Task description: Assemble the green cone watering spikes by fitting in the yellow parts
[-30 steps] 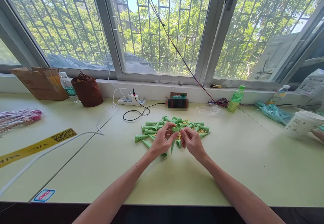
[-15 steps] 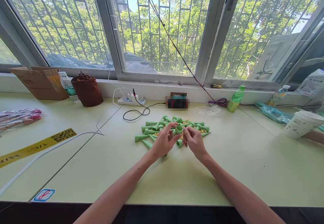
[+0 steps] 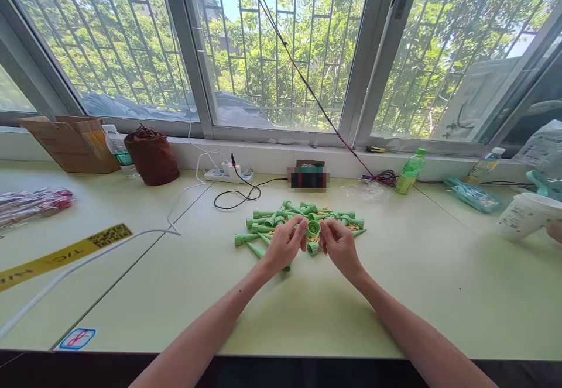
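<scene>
Between my hands a round, hollow green plastic cap point(image 3: 313, 227) is held up with its opening facing me. My left hand point(image 3: 285, 241) is closed, its thumb and fingers gripping the cap's left side. My right hand point(image 3: 340, 244) is pinched closed at the cap's right rim; whatever is between its fingertips is too small to make out. Behind and around the hands lies a pile of green plastic spikes point(image 3: 259, 214) with ribbed wide ends, with small yellow pieces point(image 3: 313, 238) among them. Another loose green cap point(image 3: 312, 249) rests on the table just below the held one.
At the back stand a power strip point(image 3: 215, 175), a brown drawstring bag point(image 3: 151, 157), a cardboard box point(image 3: 72, 145) and a green bottle point(image 3: 410, 171). A white cable point(image 3: 109, 241) crosses the left side. At right, another person's hand point(image 3: 554, 230) is by a white cup point(image 3: 524, 215).
The cap in my hands has moved slightly right and down, and its opening faces me more. At the right edge, the cup has shifted a little and a teal object has appeared behind it.
</scene>
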Demonstrator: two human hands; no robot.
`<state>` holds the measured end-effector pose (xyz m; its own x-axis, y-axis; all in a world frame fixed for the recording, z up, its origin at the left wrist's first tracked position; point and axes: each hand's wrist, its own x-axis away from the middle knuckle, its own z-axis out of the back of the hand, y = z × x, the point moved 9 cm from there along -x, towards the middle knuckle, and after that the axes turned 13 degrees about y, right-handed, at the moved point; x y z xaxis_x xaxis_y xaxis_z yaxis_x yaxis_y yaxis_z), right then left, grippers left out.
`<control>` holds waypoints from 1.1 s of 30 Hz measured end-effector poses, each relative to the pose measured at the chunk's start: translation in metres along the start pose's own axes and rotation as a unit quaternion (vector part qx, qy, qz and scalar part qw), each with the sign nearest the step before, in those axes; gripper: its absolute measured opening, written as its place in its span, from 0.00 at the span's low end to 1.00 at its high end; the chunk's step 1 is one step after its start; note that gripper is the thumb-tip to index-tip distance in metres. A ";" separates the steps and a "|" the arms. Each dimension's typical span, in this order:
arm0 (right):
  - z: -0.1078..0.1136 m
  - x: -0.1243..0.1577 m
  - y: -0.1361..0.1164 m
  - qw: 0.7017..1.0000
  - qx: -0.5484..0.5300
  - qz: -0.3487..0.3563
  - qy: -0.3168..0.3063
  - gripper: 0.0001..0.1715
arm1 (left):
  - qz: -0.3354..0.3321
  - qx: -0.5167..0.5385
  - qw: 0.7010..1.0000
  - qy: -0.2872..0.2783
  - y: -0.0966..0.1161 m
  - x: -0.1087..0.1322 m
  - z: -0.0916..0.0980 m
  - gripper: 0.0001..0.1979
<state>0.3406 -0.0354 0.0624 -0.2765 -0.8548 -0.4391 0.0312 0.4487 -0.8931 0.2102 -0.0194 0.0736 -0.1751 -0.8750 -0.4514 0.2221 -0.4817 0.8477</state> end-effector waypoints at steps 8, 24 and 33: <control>0.000 0.001 0.000 1.000 0.008 0.011 -0.009 0.19 | 0.001 -0.002 1.000 0.001 -0.002 0.002 -0.004 0.24; 0.002 -0.001 0.004 1.000 -0.002 -0.006 -0.004 0.18 | -0.056 -0.040 0.997 -0.041 0.015 0.005 -0.005 0.19; 0.003 -0.002 0.007 0.999 -0.020 -0.044 0.006 0.19 | -0.126 -0.100 0.985 -0.068 0.020 0.011 -0.010 0.18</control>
<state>0.3448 -0.0309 0.0565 -0.2883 -0.8886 -0.3569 -0.0316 0.3813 -0.9239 0.2228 -0.0389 0.0831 -0.3729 -0.7179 -0.5878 0.3363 -0.6950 0.6355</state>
